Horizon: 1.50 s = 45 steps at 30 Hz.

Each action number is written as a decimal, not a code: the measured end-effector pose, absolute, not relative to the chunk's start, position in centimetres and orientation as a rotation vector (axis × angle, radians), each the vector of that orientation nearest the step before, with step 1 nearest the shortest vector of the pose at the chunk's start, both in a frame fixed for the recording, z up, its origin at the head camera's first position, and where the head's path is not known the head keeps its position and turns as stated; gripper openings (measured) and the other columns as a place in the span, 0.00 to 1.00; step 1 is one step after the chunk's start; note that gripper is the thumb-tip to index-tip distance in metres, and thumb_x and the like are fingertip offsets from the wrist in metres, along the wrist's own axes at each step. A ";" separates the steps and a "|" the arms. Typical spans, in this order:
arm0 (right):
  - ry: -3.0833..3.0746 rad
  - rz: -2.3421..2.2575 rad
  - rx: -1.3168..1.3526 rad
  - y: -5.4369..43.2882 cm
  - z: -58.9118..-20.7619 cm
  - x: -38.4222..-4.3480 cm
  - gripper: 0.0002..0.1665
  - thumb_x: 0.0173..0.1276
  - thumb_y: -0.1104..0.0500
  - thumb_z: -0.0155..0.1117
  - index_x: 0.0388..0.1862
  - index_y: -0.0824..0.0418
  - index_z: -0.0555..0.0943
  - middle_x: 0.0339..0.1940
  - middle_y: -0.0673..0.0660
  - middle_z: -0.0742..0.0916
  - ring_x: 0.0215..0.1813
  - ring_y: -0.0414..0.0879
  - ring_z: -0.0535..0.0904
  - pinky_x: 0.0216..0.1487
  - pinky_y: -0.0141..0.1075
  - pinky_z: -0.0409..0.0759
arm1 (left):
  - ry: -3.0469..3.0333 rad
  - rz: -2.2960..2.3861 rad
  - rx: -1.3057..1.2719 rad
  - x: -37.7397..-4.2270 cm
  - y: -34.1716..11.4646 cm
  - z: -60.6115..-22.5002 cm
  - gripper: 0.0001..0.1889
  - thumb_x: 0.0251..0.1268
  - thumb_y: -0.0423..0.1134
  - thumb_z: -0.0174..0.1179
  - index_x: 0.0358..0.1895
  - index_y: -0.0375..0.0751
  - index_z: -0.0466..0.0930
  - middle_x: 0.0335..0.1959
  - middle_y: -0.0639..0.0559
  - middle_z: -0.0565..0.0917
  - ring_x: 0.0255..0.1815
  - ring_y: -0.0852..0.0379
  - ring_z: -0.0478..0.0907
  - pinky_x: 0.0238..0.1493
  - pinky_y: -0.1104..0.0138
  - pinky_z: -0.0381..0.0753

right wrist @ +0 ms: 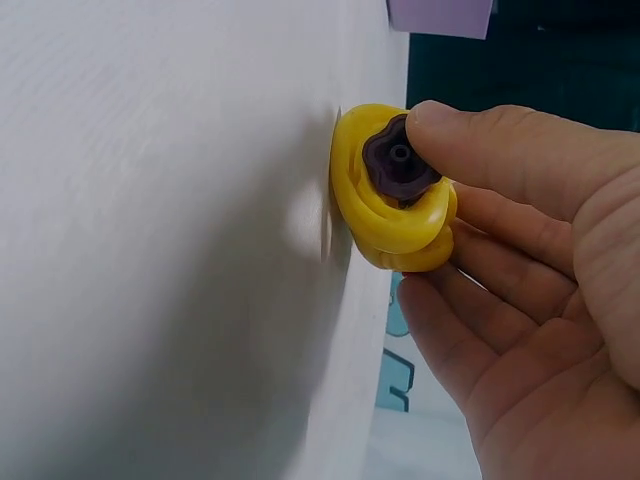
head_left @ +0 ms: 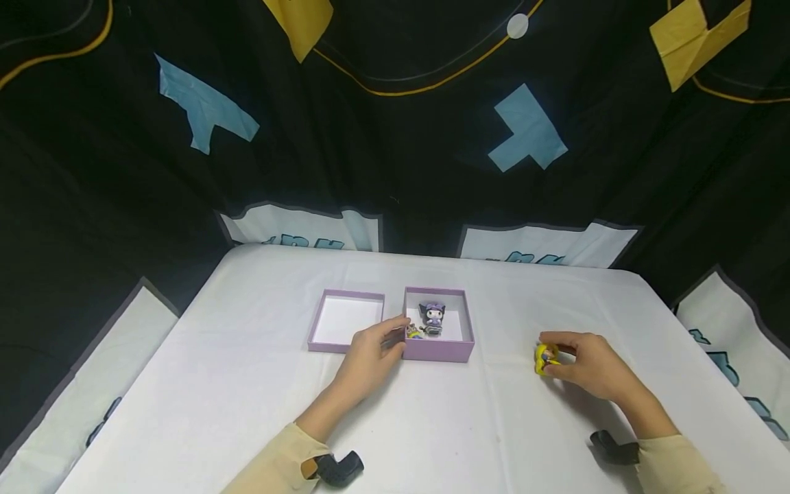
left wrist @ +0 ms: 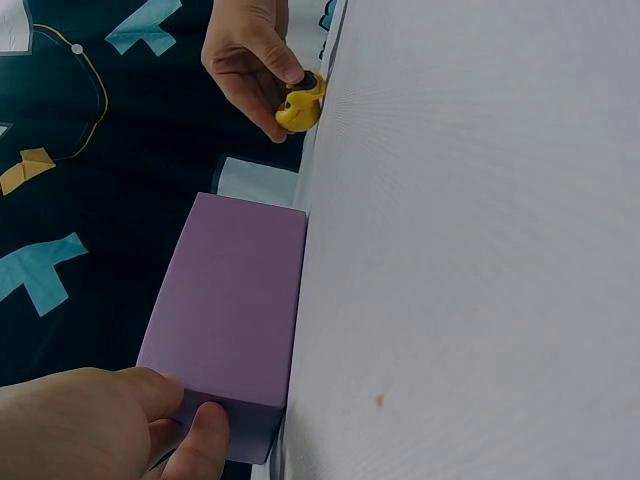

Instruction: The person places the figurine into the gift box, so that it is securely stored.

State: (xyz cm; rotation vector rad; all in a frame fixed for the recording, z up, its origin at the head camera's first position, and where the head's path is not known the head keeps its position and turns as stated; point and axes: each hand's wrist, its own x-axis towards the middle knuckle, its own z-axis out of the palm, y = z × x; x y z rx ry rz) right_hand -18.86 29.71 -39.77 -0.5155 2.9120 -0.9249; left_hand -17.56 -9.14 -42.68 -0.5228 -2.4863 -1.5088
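Note:
At the right of the table, my right hand (head_left: 589, 363) pinches a small yellow toy figure (head_left: 546, 359) between thumb and fingers. A dark flower-shaped piece (right wrist: 399, 157) shows on the figure's underside in the right wrist view. My left hand (head_left: 372, 351) holds the near left corner of a purple open-topped box (head_left: 439, 351), its thumb and finger pads against the cardboard. Inside the box stands a figurine (head_left: 433, 318) with a purple-and-black hood. A smaller, colourful figurine (head_left: 414, 333) lies at the box's left side, partly hidden by the wall.
Left of the box lies a shallow purple lid (head_left: 345, 320) with a white inside, just behind the left hand. A white cloth (head_left: 247, 384) covers the table. Behind it hangs a black curtain (head_left: 401, 158) with blue and yellow shapes.

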 end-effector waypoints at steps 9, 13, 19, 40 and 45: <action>2.928 -0.920 -0.555 28.2 -39.4 -19.0 0.31 0.55 0.61 0.76 0.60 0.65 0.79 0.60 0.59 0.82 0.60 0.59 0.78 0.61 0.54 0.77 | -2.481 -1.493 -0.521 -17.6 -9.1 -42.7 0.22 0.62 0.26 0.63 0.60 0.38 0.77 0.62 0.43 0.77 0.59 0.52 0.78 0.57 0.69 0.78; 2.951 -0.903 -0.592 27.3 -38.9 -19.0 0.31 0.55 0.61 0.77 0.59 0.64 0.80 0.59 0.58 0.82 0.59 0.57 0.79 0.61 0.54 0.77 | -2.479 -1.507 -0.525 -17.6 -9.1 -42.7 0.22 0.62 0.26 0.63 0.60 0.38 0.77 0.62 0.43 0.77 0.59 0.52 0.78 0.57 0.68 0.78; 2.967 -0.927 -0.682 25.8 -38.0 -19.1 0.31 0.53 0.61 0.79 0.58 0.62 0.81 0.59 0.58 0.83 0.58 0.58 0.79 0.60 0.55 0.77 | -2.466 -1.568 -0.521 -17.5 -9.2 -42.8 0.22 0.63 0.25 0.62 0.61 0.37 0.76 0.62 0.41 0.77 0.59 0.49 0.78 0.56 0.67 0.80; 2.975 -0.941 -0.802 20.4 -34.9 -19.9 0.31 0.55 0.60 0.77 0.59 0.56 0.81 0.60 0.52 0.82 0.59 0.53 0.79 0.61 0.53 0.78 | -2.477 -1.559 -0.522 -17.5 -9.2 -42.6 0.22 0.63 0.25 0.62 0.61 0.38 0.76 0.62 0.42 0.77 0.59 0.50 0.78 0.57 0.67 0.79; 2.952 -0.965 -0.823 19.2 -34.7 -20.3 0.31 0.55 0.60 0.77 0.59 0.57 0.81 0.60 0.52 0.82 0.60 0.53 0.79 0.62 0.52 0.77 | -2.483 -1.560 -0.519 -17.5 -9.1 -42.5 0.22 0.63 0.25 0.62 0.61 0.38 0.76 0.62 0.43 0.77 0.59 0.50 0.77 0.57 0.67 0.79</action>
